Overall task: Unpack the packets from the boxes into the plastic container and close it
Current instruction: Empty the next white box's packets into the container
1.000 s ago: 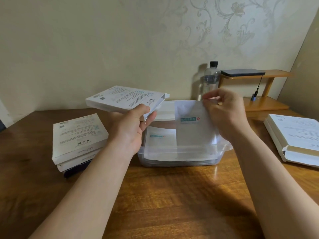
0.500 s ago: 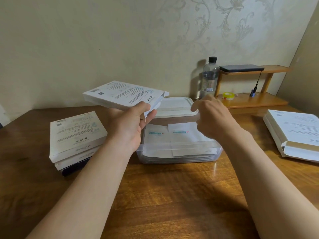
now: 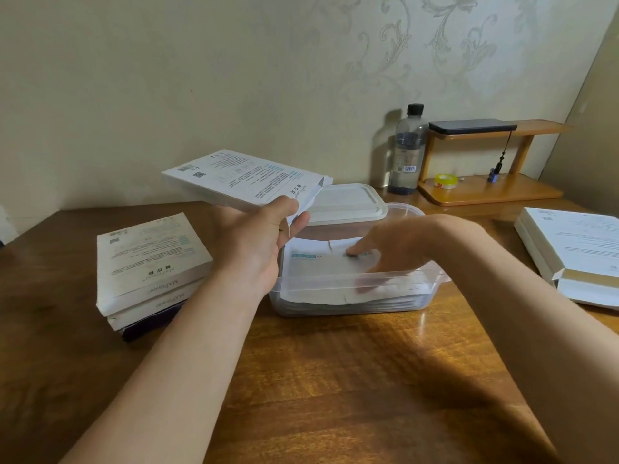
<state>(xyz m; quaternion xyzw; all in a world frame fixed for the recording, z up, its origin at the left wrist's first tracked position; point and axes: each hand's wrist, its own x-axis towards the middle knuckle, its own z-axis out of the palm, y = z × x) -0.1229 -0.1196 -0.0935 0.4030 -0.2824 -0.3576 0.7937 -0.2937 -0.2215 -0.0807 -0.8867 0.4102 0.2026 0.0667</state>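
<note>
Over the wooden table's (image 3: 335, 380) middle, the left hand (image 3: 258, 239) gripped a flat white cardboard box (image 3: 241, 179) while the right hand (image 3: 392, 249), fingers spread, pressed thin, flimsy-looking white paper packets (image 3: 315, 262) flat in the clear plastic container (image 3: 351, 289).

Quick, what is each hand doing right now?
Left hand: closed on a white box.
Right hand: open, fingers on packets inside the plastic container.

Two forearms in view, both bare from the frame's lower edge to the wrist: no sleeves, cuffs, watch or bands. Left hand (image 3: 258, 242): bare, no glove, no rings on the fingers that show (thumb nail short, plain). Right hand (image 3: 398, 249): bare likewise, ungloved; its fingertips (image 3: 353, 253) are motion-blurred, so nail detail cannot be read.
</note>
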